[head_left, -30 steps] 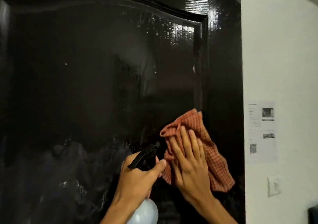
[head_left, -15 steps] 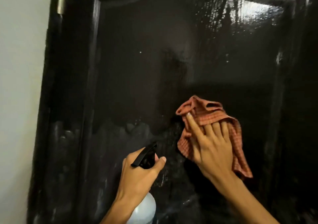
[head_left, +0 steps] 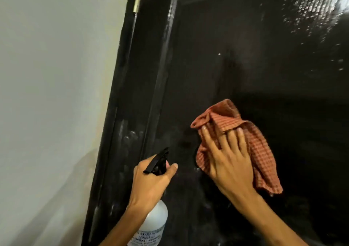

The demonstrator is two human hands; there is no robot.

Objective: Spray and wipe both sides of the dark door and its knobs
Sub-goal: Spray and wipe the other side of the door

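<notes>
A: State of the door (head_left: 264,66)?
B: Glossy black, panelled; whitish smears near its left edge, wet or dry I cannot tell.
A: The cloth (head_left: 260,151)?
B: Orange checked, crumpled, against the panel.
A: The spray bottle (head_left: 153,221)?
B: White, black trigger, nozzle towards the door.

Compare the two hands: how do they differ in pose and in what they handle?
Grip: the left hand curls round the neck of the spray bottle; the right hand presses the checked cloth against the door, fingers spread and fairly straight.
Place: the left hand sits lower, nearer the door's edge; the right hand is higher, on the panel.
Shared: both are bare and raised in front of the door.
</notes>
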